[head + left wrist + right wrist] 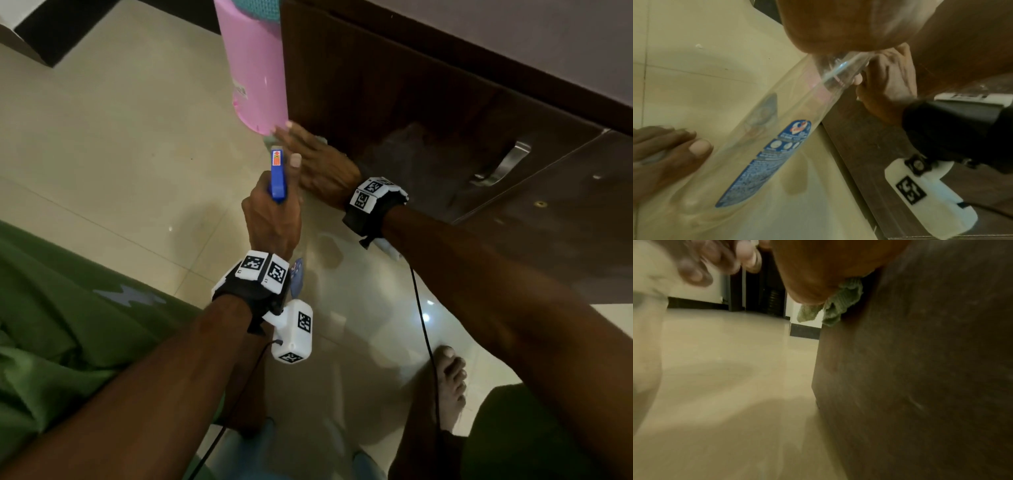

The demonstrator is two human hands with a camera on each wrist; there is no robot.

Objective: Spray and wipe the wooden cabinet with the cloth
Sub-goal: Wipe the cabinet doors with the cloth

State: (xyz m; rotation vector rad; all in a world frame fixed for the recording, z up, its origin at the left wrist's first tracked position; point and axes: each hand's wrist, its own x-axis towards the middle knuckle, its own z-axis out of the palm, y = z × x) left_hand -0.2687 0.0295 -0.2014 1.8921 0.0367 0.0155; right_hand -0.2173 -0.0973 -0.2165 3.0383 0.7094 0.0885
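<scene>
While the left hand (272, 219) grips the spray bottle (764, 146) by its blue trigger head (278, 174), fingers curled round the neck and thumb up beside it, the right hand (318, 164) lies flat against the side of the wooden cabinet (394, 89). Its fingers are stretched out and close together, pressing a green cloth (840, 305) to the wood; only the cloth's crumpled edge peeks out under the palm in the right wrist view. The clear bottle hangs just beside that hand, near the cabinet's front corner.

I judge the wiping to be under way on this 1 side panel, low down near the floor. Whether spray has already landed here I cannot tell; the wood shows faint pale streaks, which may be dust or damp. The door fronts with the metal handle (503, 164) are untouched by the cloth at this moment, so much of the cabinet probably remains.

The floor (120, 154) is glossy cream tile that mirrors the ceiling lights. A pink bin (255, 68) stands right against the cabinet corner, just past the fingertips. The person squats barefoot, 1 foot (450, 383) on the tiles, green fabric (61, 325) over the knees.
</scene>
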